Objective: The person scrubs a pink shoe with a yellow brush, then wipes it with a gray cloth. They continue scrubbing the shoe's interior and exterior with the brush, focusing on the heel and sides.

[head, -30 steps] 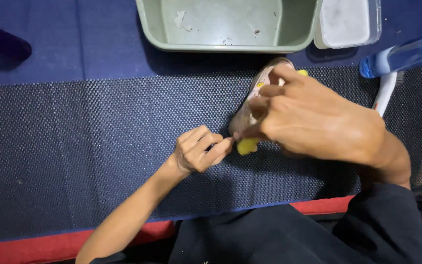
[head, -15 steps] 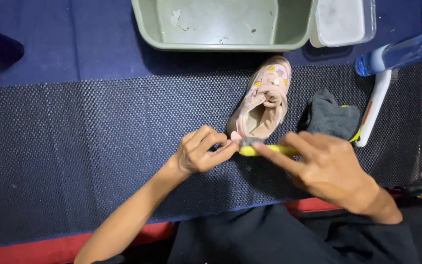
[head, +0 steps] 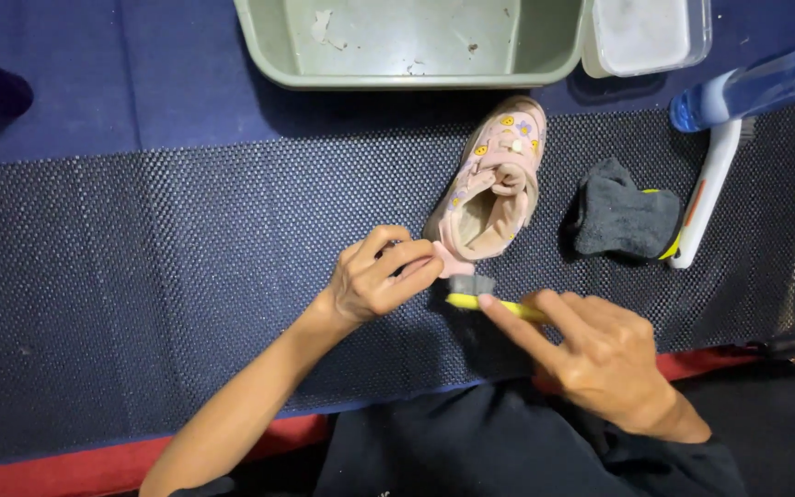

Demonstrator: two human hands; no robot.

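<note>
Small pink shoe point(head: 494, 189) lies on the dark mesh mat point(head: 186, 276), heel toward the person, toe near the green basin point(head: 416, 41). Brush point(head: 489, 296) with yellow handle sits at the heel; scrubbing looks in progress, upper not visibly wet or soapy. Left hand point(head: 379, 276) pinches the heel tab, fingers closed. Right hand point(head: 600, 354) grips the brush handle, index finger extended along it. Grey cloth point(head: 627, 221) lies just right of the shoe.

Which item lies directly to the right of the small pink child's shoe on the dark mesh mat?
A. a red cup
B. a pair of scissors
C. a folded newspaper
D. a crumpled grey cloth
D: a crumpled grey cloth lies on the dark mesh mat, just right of the small pink child's shoe.
</note>
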